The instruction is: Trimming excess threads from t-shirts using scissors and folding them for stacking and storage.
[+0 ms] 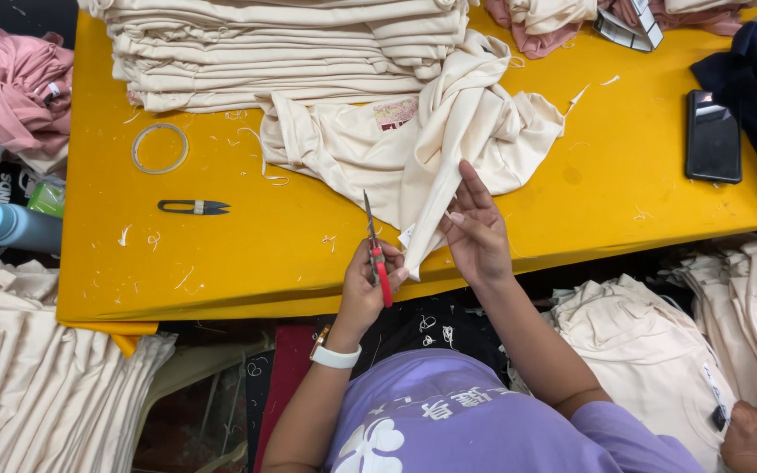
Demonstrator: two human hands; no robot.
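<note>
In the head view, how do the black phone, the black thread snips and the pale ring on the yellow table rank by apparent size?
1. Flat black phone, clearly largest.
2. Small black thread snips and thin pale ring: these look too alike to rank.

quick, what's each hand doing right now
Left hand: closed on red-handled snips.
Right hand: fingers pinching the cream garment near its edge.

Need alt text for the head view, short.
Over a yellow table, the person's left hand grips red-handled thread snips while the right hand holds a cream garment. Folded cream stack, black snips and a phone lie around.
</note>
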